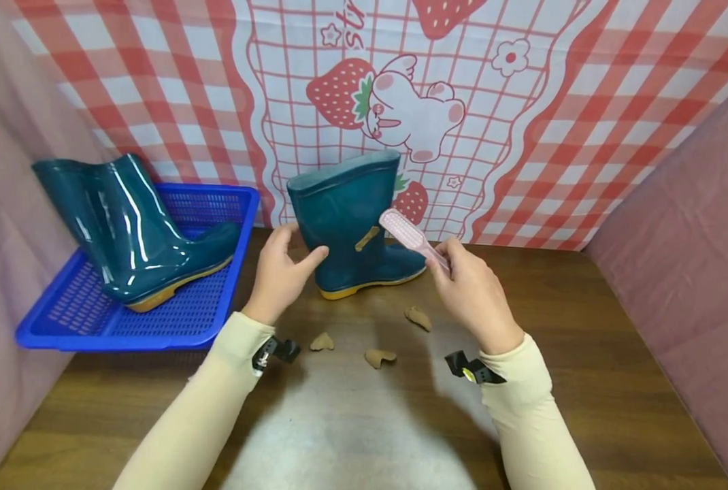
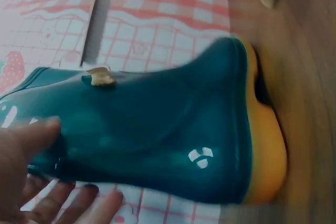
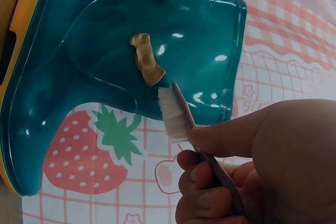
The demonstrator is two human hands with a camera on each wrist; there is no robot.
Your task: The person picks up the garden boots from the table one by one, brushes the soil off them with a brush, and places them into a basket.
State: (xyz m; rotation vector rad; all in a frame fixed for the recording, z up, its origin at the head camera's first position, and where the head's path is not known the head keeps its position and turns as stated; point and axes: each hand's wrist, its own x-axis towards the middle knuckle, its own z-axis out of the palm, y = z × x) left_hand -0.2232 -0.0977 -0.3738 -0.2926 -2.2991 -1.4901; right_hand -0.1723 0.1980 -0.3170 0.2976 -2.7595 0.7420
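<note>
A dark green rain boot (image 1: 348, 211) with a yellow sole stands upright on the table. A brown, clay-like strip (image 3: 146, 60) sticks to the side of its shaft. My left hand (image 1: 281, 272) is at the back of the shaft, thumb over the near side and fingers behind it. Between thumb and fingers, my right hand (image 1: 471, 289) grips the handle of a pink brush (image 1: 403, 229). The brush's white bristles (image 3: 172, 114) face the boot, close beside the brown strip in the right wrist view.
At the left, a blue plastic basket (image 1: 201, 332) holds another green rain boot (image 1: 137, 231). Brown pieces lie on the wooden table (image 1: 584, 340): one on the left (image 1: 322, 341), one in the middle (image 1: 379, 357), one nearer the boot (image 1: 418, 318). A strawberry-patterned cloth (image 1: 499, 136) hangs behind.
</note>
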